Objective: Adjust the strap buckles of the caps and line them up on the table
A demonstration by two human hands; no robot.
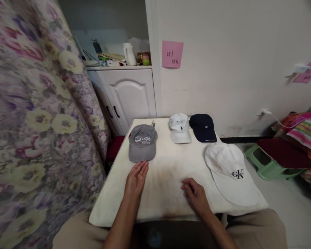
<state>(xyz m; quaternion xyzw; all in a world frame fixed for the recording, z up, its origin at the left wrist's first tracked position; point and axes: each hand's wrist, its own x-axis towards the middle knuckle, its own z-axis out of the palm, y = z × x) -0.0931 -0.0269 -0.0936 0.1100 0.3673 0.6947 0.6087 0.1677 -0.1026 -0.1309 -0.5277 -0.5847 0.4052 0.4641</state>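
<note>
My left hand [136, 177] lies palm up with its fingers stretched out, its fingertips at the front edge of a grey cap's brim. I cannot tell whether they reach under it. This grey cap [142, 143] has white "Always" lettering and sits at the table's left side. Loosely curled, my right hand [194, 193] rests over the front of the table with nothing visible in it. To its right is a large white cap [229, 173] with black "CK" letters. Farther back, a small white cap [180, 128] stands beside a dark navy cap [203, 128].
A cream-coloured cloth covers the table [168, 155]. Floral curtains [41, 121] hang close on the left. Behind stands a white cabinet [134, 90] with a white jug [129, 54] on its ledge. A green stool [264, 166] with a dark red top is at the right.
</note>
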